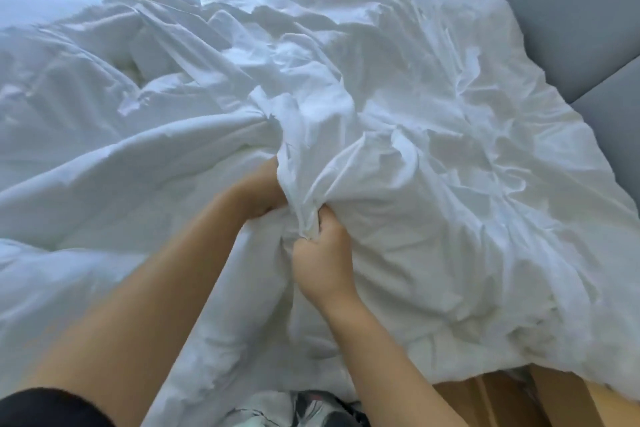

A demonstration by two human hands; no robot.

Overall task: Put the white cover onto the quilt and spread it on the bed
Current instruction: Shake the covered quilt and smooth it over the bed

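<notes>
Grey padded panels [571, 10] at right, seam between them. Tan wooden surface [502, 406] lower right. Patterned fabric [311, 409] at bottom edge.

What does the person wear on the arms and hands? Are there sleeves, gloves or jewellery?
The left hand and right hand are bare: no gloves, no ring or watch showing. Forearms are uncovered; a black sleeve ends high on the left arm.

Grey padded panels [571, 10] stand at right; tan floor [502, 402], perhaps wood.
</notes>
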